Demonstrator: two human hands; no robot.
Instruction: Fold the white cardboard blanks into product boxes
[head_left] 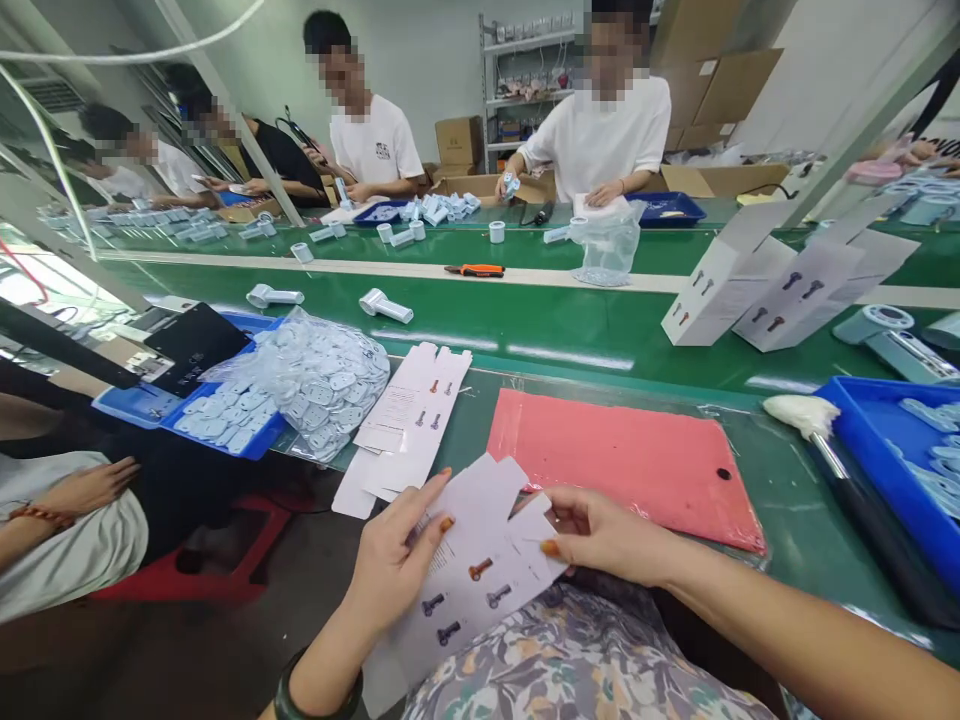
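"Head view, left to right?"
"Bagged blue parts (341, 375), then flat cartons (409, 425) on the counter (799, 490); next my left hand (394, 560) and right hand (611, 535), both clamped on a white carton (469, 535) above my lap."
"Farther right?"
"Red mat (615, 460), blue tray (855, 415)."

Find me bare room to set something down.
The green belt is bare between the orange pliers and the red mat; a narrower bare strip runs between the mat and the black-handled tool. Crowded beyond the left hand: flat cartons, bagged blue parts.
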